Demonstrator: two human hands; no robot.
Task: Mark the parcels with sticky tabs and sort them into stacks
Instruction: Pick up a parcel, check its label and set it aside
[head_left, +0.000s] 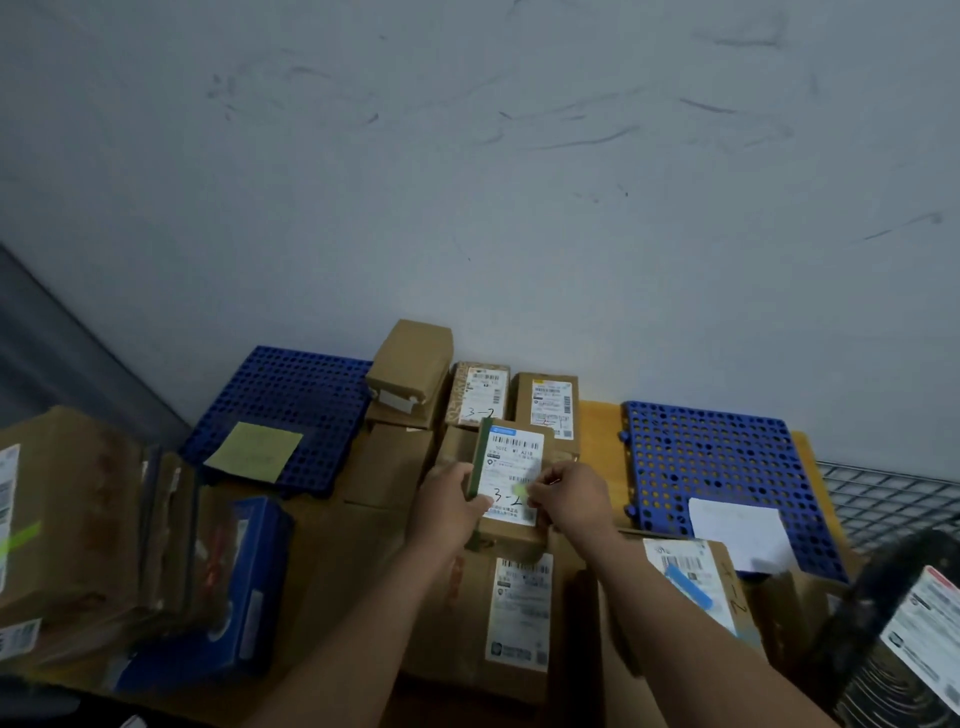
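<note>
The left hand (449, 501) grips the small parcel (511, 535). The right hand (569, 499) pinches a yellow-green sticky tab (519, 491) onto its label (511, 457), just left of that hand.

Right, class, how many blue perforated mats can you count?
2. The left mat bears a yellow note; the right mat bears a white sheet. Parcels might hide more.

A pale bluish wall (519, 182), scuffed with dark streaks, rose behind the wooden tabletop (597, 431). A wire grid (883, 499) stood at right. The light was dim.
</note>
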